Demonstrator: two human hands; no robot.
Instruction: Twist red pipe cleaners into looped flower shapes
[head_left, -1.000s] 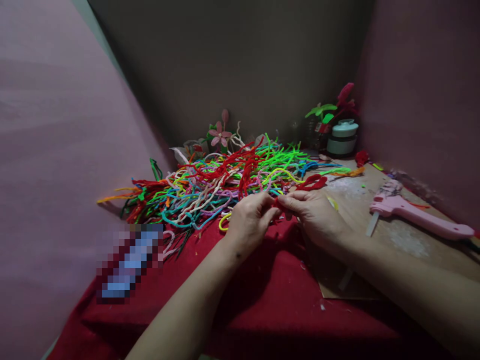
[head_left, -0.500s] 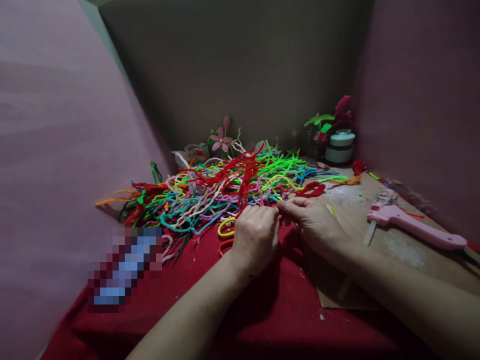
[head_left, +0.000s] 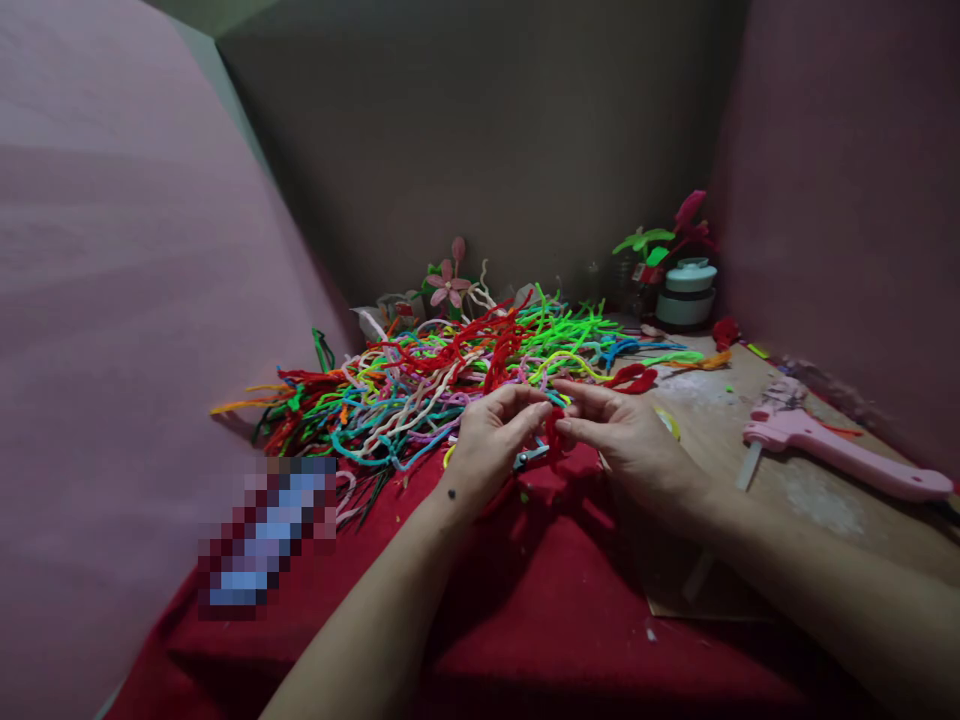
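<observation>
My left hand point(head_left: 491, 440) and my right hand point(head_left: 634, 445) meet above the red cloth, both closed in a pinch on a red pipe cleaner point(head_left: 555, 434). The piece looks bent or looped between the fingertips, and part of it is hidden by them. Under my left hand lies a pair of scissors; its metal part point(head_left: 531, 458) shows between the hands, and a bit of yellow handle peeks out at the left. Just beyond the fingers spreads a pile of many-coloured pipe cleaners point(head_left: 420, 400). Shaped red loops point(head_left: 632, 379) lie past my right hand.
A pink glue gun point(head_left: 840, 445) with a pale glue stick rests on a brown board point(head_left: 795, 560) at the right. Pipe-cleaner flowers point(head_left: 448, 283) and a lidded jar point(head_left: 686, 293) stand at the back. A pixelated patch covers something on the left of the red cloth point(head_left: 360, 610).
My left hand has turned from knuckles-up to thumb side showing, uncovering the red pipe cleaner and the scissors' metal. The camera view has shifted slightly.
</observation>
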